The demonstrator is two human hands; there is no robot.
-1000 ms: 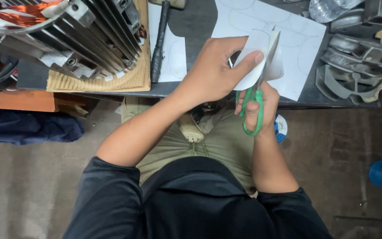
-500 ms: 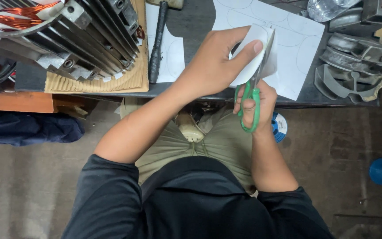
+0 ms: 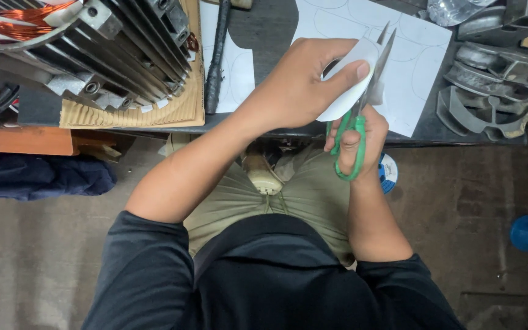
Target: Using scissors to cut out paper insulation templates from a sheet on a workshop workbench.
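Quick rundown: left hand (image 3: pixel 297 85) is clamped on a small white paper piece (image 3: pixel 349 79), thumb on top, fingers under, holding it up just above the counter (image 3: pixel 264 27) edge. Right hand (image 3: pixel 355 137) sits right below it, closed round the green handles of the scissors (image 3: pixel 362 104). The blades point up and away from the body, open in a narrow V, w/ the piece's right edge against them.

Vs a sec ago: the piece has turned a bit in the left hand and the blade tips now poke out past its top edge, where before they were mostly hidden behind the paper. The blades also look more spread than half a sec ago. So imo the cut has run further along the curved edge and the person is feeding the piece round as they go, still mid-cut and not done w/ it. The left hand has hardly moved otherwise; the grip looks the same.

Other stuff: big white sheet (image 3: pixel 410 55) w/ drawn curved outlines lies flat on the counter just beyond both hands. Another white sheet (image 3: pixel 236 61) is left of the left hand, beside a dark rod-like tool (image 3: pixel 215 61). Further left is a finned motor housing (image 3: pixel 93 43) w/ copper windings, sitting on cardboard (image 3: pixel 172 110). Grey metal castings (image 3: pixel 490 79) are off to the right of the right hand.
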